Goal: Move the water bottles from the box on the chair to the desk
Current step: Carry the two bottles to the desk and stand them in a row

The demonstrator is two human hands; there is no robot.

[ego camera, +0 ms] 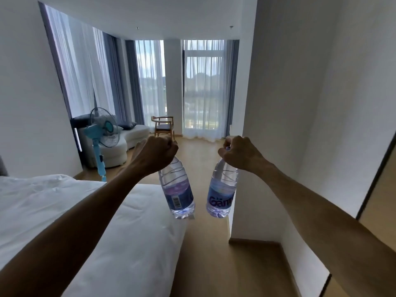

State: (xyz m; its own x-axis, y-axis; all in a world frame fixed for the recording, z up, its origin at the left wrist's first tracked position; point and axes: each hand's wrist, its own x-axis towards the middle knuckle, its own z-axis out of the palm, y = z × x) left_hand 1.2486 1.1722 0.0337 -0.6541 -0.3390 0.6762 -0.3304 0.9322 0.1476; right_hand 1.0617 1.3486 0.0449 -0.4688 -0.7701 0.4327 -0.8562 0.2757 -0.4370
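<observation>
Clear plastic water bottles, two, blue-labelled, each hanging by its neck from one hand, held out in front over the strip of floor between bed and wall

Left bottle (177, 189): barcode side facing, base tilted slightly right; left hand (154, 154) curled into a fist round the neck, fingers pressed together, cap hidden inside the grip

Right bottle (221, 190): brand lettering facing, base tilted slightly left; right hand (237, 153) closed over the top, fingers pinching the neck, a sliver of blue cap showing at the knuckles. The two bottles hang near each other but apart

Hold, as judged: gripping at the neck lets each hand carry one bottle at once and leaves the bases free to be stood upright on the worktop

Task's places: neither the box, its chair, nor the desk can be identified in view; both bottles are in mid-carry, in the air

Surroundings: bed (70, 211) with white cover, near left; turquoise standing fan (102, 133) beyond its far corner; pale sofa (128, 138) and wooden armchair (163, 126), no box on it, at the far end before sheer-curtained windows (203, 86); white wall corner (246, 146), right

Obstructions: wooden floor (205, 254) passage is narrow, pinched between bed edge and wall corner
</observation>
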